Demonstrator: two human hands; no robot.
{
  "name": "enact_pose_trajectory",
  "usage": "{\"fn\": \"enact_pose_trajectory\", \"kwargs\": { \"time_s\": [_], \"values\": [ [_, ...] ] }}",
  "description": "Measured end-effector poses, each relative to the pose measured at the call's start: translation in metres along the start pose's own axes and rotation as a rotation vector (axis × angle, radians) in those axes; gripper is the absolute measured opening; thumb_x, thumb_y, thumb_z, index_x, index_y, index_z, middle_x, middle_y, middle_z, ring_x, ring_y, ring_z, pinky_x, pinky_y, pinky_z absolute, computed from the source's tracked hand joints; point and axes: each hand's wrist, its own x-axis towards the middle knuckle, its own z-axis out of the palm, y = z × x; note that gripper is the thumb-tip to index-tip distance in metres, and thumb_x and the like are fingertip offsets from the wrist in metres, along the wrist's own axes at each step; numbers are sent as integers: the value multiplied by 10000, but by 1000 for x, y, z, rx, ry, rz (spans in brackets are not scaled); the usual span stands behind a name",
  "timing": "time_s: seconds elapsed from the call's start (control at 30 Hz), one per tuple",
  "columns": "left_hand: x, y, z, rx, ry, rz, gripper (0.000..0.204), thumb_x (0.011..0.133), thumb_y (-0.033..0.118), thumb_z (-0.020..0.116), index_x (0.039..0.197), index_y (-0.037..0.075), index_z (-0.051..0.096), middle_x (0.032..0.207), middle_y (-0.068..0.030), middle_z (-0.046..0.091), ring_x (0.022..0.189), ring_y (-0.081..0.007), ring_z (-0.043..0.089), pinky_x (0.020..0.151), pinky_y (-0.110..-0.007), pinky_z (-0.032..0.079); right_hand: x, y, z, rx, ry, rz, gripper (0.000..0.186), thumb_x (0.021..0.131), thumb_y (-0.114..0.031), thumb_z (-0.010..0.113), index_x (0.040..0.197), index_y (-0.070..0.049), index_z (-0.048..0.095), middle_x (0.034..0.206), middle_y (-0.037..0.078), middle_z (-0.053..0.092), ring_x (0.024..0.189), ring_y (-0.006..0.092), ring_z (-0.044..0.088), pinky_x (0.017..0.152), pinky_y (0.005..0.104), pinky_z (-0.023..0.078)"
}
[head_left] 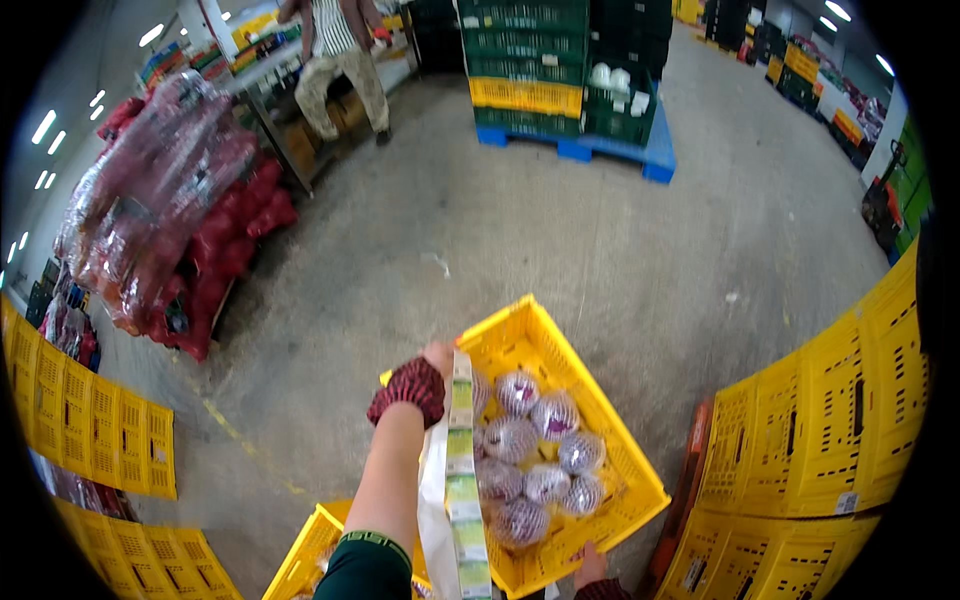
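A yellow plastic crate (590, 432) is held tilted in front of me. Inside lie several round purplish pieces of produce (511, 438), each in a white net sleeve; their exact kind I cannot make out. My left hand (436, 358), with a red and black knitted cuff at the wrist, is closed at the crate's far left rim, its fingers partly hidden. A long strip of green and white labels (462, 490) runs from beside that hand down across the crate's left side. At the near right edge my right hand (590, 566) grips the rim, mostly cut off below.
Another yellow crate (300, 555) sits below my left forearm. Stacked yellow crates (800, 430) rise at the right, more (90, 410) at the left. Wrapped red net sacks (190, 210) stand far left. Green crates (525, 45) stand on a blue pallet (650, 150); a person (340, 70) is beyond.
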Motion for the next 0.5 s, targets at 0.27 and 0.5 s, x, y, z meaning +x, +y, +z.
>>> {"fn": "enact_pose_trajectory", "kwargs": {
  "time_s": [0.27, 0.5],
  "values": [
    [-188, 24, -120, -760, -227, 193, 275, 892, 115, 622, 1161, 64, 644, 1018, -94, 688, 937, -209, 657, 849, -339, 519, -4, -78, -99, -119, 12, -238, 229, 951, -294, 570, 1006, -73, 595, 578, 18, 513, 447, 159, 480, 395, 297, 359],
    [-492, -32, -156, -1161, 34, -406, 217, 914, -10, 543, 1118, -24, 616, 1030, -105, 685, 922, -174, 660, 845, -296, 530, -188, -224, -69, -443, -154, -195, 176, 968, -228, 560, 892, -70, 538, 611, -40, 422, 472, 75, 392, 434, 255, 338]
  ]
}}
